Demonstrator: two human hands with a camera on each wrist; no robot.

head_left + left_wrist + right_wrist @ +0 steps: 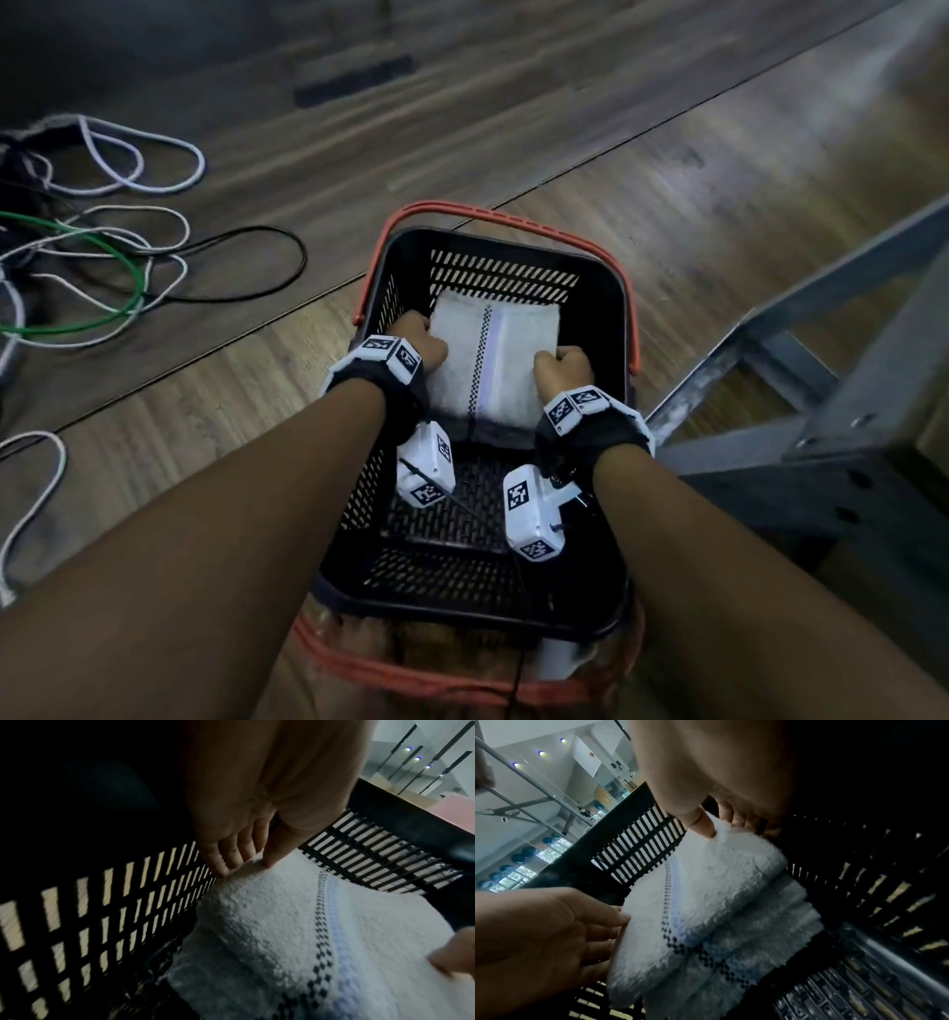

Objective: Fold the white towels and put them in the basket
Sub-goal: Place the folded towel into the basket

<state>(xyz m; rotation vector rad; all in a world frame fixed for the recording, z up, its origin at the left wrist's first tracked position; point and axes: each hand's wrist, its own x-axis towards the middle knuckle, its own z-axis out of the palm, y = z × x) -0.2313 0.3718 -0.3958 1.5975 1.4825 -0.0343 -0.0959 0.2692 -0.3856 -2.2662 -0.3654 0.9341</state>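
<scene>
White towel (pixel 493 360) in basket (pixel 606 288), each hand's grip pinching a side.

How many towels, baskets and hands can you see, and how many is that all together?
Folded white towels in the stack: the exact number is hard to tell, so counted as 1 stack
Basket: 1
Hands: 2, the left hand and the right hand
Total: 4

Dark wood-plank floor (pixel 513 128) spreads all around. Loose white, green and black cables (pixel 102 246) lie left of the grip; a grey metal frame (pixel 821 401) stands just right.
</scene>
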